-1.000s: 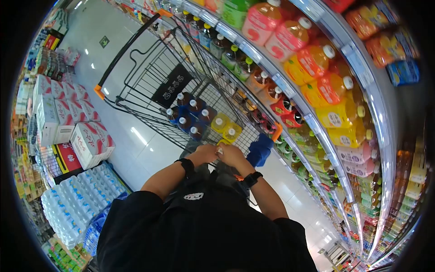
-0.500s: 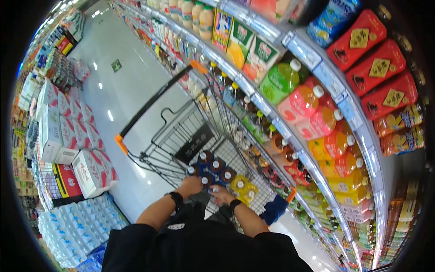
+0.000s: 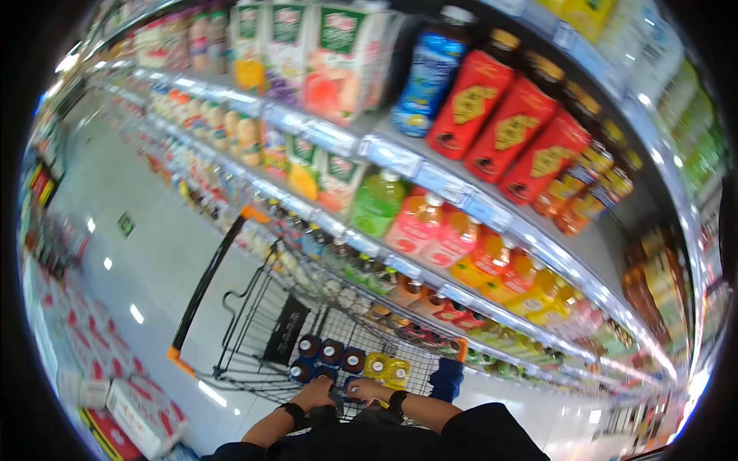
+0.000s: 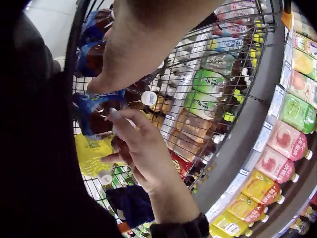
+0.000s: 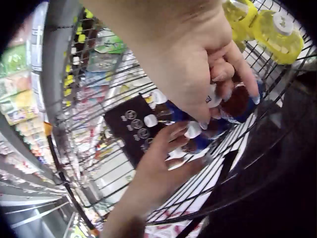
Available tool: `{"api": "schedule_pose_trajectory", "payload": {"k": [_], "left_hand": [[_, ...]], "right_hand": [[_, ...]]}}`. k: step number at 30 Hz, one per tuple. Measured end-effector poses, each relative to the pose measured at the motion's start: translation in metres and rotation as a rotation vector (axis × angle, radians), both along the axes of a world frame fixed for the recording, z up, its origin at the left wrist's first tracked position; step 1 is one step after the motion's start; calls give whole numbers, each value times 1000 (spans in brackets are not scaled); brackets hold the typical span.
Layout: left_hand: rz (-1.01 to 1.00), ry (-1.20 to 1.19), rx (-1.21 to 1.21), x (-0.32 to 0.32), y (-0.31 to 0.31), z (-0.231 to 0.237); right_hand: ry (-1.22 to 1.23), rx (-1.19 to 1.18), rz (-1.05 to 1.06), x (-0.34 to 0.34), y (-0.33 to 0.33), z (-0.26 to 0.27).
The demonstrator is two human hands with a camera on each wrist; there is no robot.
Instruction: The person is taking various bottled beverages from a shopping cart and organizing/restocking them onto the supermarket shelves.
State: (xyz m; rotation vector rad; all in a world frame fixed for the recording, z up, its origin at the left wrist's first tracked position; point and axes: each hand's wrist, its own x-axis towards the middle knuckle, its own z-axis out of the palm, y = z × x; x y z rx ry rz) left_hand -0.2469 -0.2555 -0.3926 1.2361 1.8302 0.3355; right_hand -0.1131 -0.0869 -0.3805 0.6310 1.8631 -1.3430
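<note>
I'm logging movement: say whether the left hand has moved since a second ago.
Yes. In the head view the left hand has shifted leftward, away from the yellow bottles, toward the black panel of the shopping cart.

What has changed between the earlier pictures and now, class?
The left hand and right hand, together beside the yellow bottles a second ago, are now apart, moved left to the dark bottles; whether either grips one is unclear. The head view has swung toward the shelves, so the cart sits lower. The bottles stay in the cart.
</note>
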Motion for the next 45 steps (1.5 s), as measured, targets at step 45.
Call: {"api": "schedule_pose_trajectory", "payload": {"k": [45], "left_hand": [[500,-1204,581,199,237,311]], "right_hand": [[1256,19,-987,292,151,327]]}}
